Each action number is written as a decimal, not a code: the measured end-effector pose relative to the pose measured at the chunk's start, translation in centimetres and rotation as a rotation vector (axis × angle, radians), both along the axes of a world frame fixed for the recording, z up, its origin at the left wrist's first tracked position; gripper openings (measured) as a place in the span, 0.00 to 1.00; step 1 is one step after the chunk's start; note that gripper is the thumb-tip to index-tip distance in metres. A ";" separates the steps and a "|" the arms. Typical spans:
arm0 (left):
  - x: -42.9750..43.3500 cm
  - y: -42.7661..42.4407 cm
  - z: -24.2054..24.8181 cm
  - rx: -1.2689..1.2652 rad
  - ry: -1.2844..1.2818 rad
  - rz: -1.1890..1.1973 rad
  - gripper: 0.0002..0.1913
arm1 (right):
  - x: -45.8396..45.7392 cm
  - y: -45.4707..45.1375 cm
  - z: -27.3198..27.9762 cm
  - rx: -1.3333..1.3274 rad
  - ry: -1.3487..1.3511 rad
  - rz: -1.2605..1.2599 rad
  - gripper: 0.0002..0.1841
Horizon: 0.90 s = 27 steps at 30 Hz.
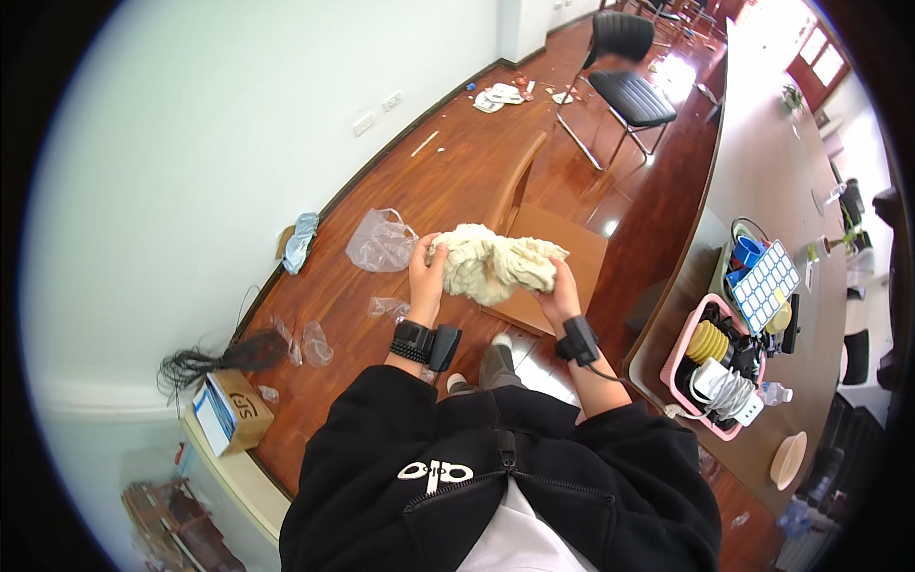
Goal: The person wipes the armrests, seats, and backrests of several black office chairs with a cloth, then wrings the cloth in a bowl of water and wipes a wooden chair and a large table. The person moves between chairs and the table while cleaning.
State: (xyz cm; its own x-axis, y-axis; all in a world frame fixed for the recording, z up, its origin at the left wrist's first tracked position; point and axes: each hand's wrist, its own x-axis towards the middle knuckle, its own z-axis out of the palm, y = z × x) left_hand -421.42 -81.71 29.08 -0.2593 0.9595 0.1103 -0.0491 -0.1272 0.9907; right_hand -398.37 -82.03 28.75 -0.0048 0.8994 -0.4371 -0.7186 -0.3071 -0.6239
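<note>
A crumpled cream-coloured cloth [475, 261] is stretched between my two hands at about waist height. My left hand [427, 275] grips its left end, the thumb resting on top. At the other end, my right hand [561, 293] pinches the bunched fabric. The middle of the cloth is gathered and narrower, with a brownish patch low down. Behind and below the cloth stands a brown wooden chair [554, 236], its seat partly covered by the cloth and my right hand. Black bands with small box-shaped devices are strapped around both wrists.
On the right, a long table [750, 157] carries a pink basket [672, 357] of cables and a power strip, plus a beige bowl [788, 461]. A clear plastic bag [381, 242] lies on the wooden floor. Further off is a black chair [632, 100]. A cardboard box [250, 418] sits at left.
</note>
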 end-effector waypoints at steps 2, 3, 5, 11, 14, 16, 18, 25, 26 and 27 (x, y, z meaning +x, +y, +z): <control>-0.1 3.3 -2.6 0.179 0.730 0.097 0.24 | -0.6 1.7 -2.6 -0.092 -0.310 0.034 0.23; 0.5 3.7 -4.2 0.059 0.883 -0.087 0.33 | -1.2 2.3 -4.3 -0.137 -0.443 0.059 0.22; 2.4 4.0 -7.1 -0.081 0.853 -0.331 0.36 | -3.3 3.5 -7.8 -0.049 -0.469 0.210 0.33; 4.8 7.1 -9.2 -0.033 0.936 -0.259 0.37 | -7.8 7.0 -12.5 -0.218 -0.396 0.293 0.46; 6.1 11.3 -8.4 -0.022 1.008 -0.301 0.35 | -7.1 10.6 -12.2 -0.173 -0.310 0.161 0.42; 6.9 14.3 -8.0 -0.026 0.961 -0.321 0.34 | -6.4 13.5 -12.2 -0.241 -0.261 0.120 0.40; 7.6 16.8 -7.7 0.036 0.906 -0.297 0.32 | -6.0 16.1 -12.3 -0.164 -0.379 0.071 0.39; 6.5 21.3 -7.9 0.029 0.875 -0.391 0.32 | -5.9 20.0 -12.5 -0.092 -0.561 0.017 0.37; 6.3 21.3 -8.1 0.030 0.868 -0.415 0.32 | -6.1 19.9 -12.4 -0.100 -0.543 0.004 0.37; 6.2 21.3 -8.3 0.020 0.854 -0.439 0.32 | -6.3 19.9 -12.3 -0.118 -0.558 -0.002 0.36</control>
